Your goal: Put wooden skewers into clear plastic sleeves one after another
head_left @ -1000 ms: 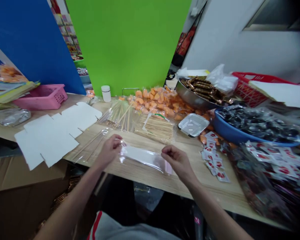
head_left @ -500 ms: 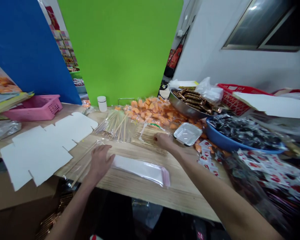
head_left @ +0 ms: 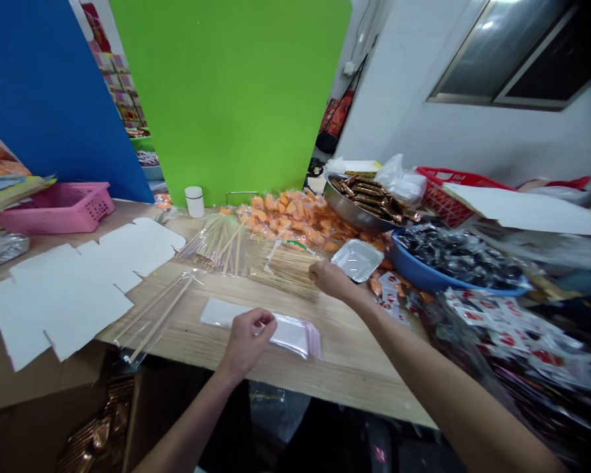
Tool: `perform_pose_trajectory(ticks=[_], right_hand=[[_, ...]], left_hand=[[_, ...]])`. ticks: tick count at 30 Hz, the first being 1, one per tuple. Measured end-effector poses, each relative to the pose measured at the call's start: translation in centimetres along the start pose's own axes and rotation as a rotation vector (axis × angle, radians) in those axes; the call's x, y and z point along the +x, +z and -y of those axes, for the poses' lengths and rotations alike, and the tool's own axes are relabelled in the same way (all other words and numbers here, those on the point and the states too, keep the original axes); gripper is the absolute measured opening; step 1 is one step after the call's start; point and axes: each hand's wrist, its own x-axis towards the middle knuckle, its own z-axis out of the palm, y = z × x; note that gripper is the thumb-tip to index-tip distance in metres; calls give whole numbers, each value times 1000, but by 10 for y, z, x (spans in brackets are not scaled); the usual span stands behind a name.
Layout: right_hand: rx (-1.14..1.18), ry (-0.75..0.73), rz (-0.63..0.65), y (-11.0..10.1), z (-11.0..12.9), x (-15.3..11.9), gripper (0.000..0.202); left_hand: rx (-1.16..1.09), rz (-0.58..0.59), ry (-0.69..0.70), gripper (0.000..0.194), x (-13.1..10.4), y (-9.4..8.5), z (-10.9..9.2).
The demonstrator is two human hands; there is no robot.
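My right hand (head_left: 333, 281) is closed at the right end of a bundle of thin bamboo sticks (head_left: 295, 266), its fingertips pinching among them. Over a stack of clear plastic bags (head_left: 288, 328) is my left hand (head_left: 246, 338), with thumb and forefinger curled together. Whether anything thin sits between those fingertips cannot be made out. To the left lies a clear bag with a pair of sticks (head_left: 160, 315) in it. Behind it, more packed sticks (head_left: 217, 246) lie in clear bags.
Wrapped orange pieces (head_left: 295, 217) are heaped behind the sticks. On the right are a foil tray (head_left: 357, 259), a metal bowl (head_left: 345, 207) of brown packets and a blue basin (head_left: 418, 272) of dark wrapped items. White card sheets (head_left: 69, 295) and a pink basket (head_left: 73, 213) occupy the left.
My left hand has moved right, from beside the bagged sticks to over the bag stack, and its fingers have curled in. The right hand stays at the sticks' right end.
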Motion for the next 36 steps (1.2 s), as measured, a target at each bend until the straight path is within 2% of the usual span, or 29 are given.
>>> perform_pose_trajectory(ticks=[2,4,7,9,11,14,17,19,21,23,25,26,27,29,33,36], right_hand=[[102,-27,53,-5,-3,-16,26],[206,-71,118,-7,-2,-37,27],[554,-133,242,-4,7,-72,27],[822,-130,341,2,13,-94,27],[968,-94,394,11,17,-114,29],[1074,-16,329,29,19,-139,29],[1082,56,130,48,17,-162,28],[1014,93,12,55,12,-175,27],[932,134,-57,56,4,-183,29],[842,168,-112,52,-6,-186,30],[754,189,-161,46,-14,-185,33],[718,192,-180,43,-16,-184,35],[690,190,-192,40,-17,-183,36],[661,179,-196,38,-14,-182,38],[661,162,-137,39,4,-185,37],[689,147,-98,42,14,-189,36]], left_hand=[[-235,74,-81,17,3,14,-5],[-478,96,-180,21,7,28,-10],[-737,29,-298,35,9,46,-17],[-823,-30,-319,37,8,56,-21],[-850,-52,-323,35,2,65,-22],[-833,-52,-342,35,-14,79,-21],[-810,-40,-386,34,-35,91,-19],[-769,30,-411,35,-49,95,-18],[-611,121,-327,33,-61,94,-17],[-342,179,-78,25,-70,89,-17],[-103,188,199,18,-74,84,-15],[-39,182,281,16,-75,82,-15],[-19,179,300,16,-75,81,-14],[-99,174,159,20,-72,82,-12],[-565,85,-325,41,-63,88,-14],[-840,0,-459,47,-57,89,-18]])
